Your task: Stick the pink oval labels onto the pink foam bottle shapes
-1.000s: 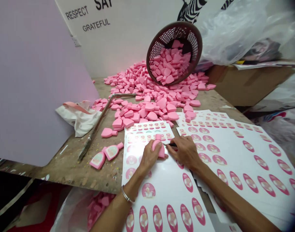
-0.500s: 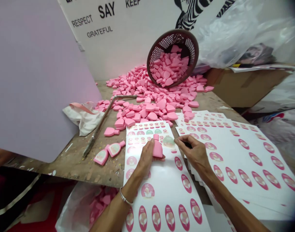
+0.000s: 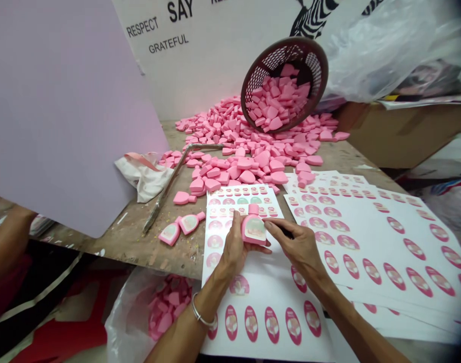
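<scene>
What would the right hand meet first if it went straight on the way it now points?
Probably the small pink bottle-shaped piece with the pale green label, held in the left hand. The right hand is close beside its edge; one view leaves unclear whether they touch.

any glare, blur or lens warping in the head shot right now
In the head view, the right-hand corners fall dark and hazy, and the bags near that edge look smeared; the sheet has a pale sheen; the print on the held bottle's label is too soft to read.
</scene>
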Action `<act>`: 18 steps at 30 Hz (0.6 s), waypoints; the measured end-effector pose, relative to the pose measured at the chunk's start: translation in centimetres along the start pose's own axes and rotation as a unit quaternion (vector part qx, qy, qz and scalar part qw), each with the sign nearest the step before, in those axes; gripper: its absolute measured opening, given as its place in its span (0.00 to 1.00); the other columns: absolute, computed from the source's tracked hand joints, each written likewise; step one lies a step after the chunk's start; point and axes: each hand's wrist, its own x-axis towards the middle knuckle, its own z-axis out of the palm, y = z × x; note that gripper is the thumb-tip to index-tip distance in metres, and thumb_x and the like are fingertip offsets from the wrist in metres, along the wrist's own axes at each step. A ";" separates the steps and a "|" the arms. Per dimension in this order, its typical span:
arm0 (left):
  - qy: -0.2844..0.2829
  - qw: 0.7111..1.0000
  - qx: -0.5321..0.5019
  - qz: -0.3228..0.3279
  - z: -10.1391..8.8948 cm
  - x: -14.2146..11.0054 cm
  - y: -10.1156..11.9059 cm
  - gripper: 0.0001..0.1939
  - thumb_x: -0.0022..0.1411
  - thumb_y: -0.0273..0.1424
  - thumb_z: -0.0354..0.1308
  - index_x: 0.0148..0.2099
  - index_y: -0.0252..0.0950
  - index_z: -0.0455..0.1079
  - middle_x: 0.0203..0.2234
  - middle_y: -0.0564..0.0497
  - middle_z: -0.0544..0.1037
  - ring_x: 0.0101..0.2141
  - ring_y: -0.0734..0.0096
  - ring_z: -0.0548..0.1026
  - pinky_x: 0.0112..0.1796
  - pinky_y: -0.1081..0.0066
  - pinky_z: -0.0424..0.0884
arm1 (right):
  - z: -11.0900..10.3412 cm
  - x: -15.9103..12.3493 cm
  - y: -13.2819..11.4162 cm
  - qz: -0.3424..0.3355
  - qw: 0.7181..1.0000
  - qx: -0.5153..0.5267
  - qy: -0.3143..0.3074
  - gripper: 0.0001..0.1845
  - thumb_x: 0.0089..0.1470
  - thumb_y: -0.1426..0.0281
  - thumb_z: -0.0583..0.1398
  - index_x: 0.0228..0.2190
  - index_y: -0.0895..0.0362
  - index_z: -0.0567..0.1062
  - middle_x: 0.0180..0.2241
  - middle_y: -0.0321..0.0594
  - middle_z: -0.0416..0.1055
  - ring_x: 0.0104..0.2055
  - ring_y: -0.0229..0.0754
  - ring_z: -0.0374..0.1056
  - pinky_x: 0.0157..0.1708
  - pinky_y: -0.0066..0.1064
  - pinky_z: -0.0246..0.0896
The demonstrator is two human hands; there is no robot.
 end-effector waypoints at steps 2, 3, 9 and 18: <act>0.001 1.000 0.000 -0.007 0.0 -0.1 -0.1 0.31 0.65 0.52 0.41 0.47 0.29 0.71 0.31 0.43 0.79 0.27 0.66 0.78 0.29 0.66 0.77 | 0.0 0.0 -0.1 0.000 1.000 -0.005 0.003 0.14 0.49 0.58 0.63 0.33 0.54 0.81 0.32 0.39 0.78 0.34 0.45 0.73 0.35 0.34 0.68; 0.001 1.000 0.001 -0.009 0.0 -0.1 -0.1 0.32 0.65 0.52 0.41 0.46 0.29 0.71 0.31 0.43 0.79 0.27 0.66 0.78 0.29 0.66 0.77 | 0.1 0.0 -0.1 -0.001 1.000 -0.006 0.004 0.14 0.49 0.58 0.63 0.33 0.54 0.81 0.32 0.39 0.78 0.34 0.45 0.73 0.35 0.34 0.68; -0.006 1.000 0.001 0.003 -0.1 0.0 0.1 0.30 0.65 0.51 0.42 0.44 0.30 0.71 0.32 0.44 0.78 0.28 0.67 0.78 0.29 0.66 0.77 | 0.2 0.1 -0.2 -0.019 1.000 -0.013 0.005 0.13 0.49 0.59 0.63 0.33 0.54 0.81 0.33 0.39 0.78 0.34 0.45 0.73 0.35 0.34 0.68; 0.007 1.000 0.004 -0.018 -0.1 0.1 0.4 0.30 0.65 0.51 0.43 0.40 0.28 0.71 0.28 0.44 0.78 0.29 0.66 0.78 0.29 0.68 0.77 | 0.3 0.1 0.0 -0.032 0.999 -0.022 0.008 0.11 0.50 0.61 0.63 0.33 0.54 0.80 0.32 0.38 0.78 0.31 0.40 0.70 0.32 0.31 0.65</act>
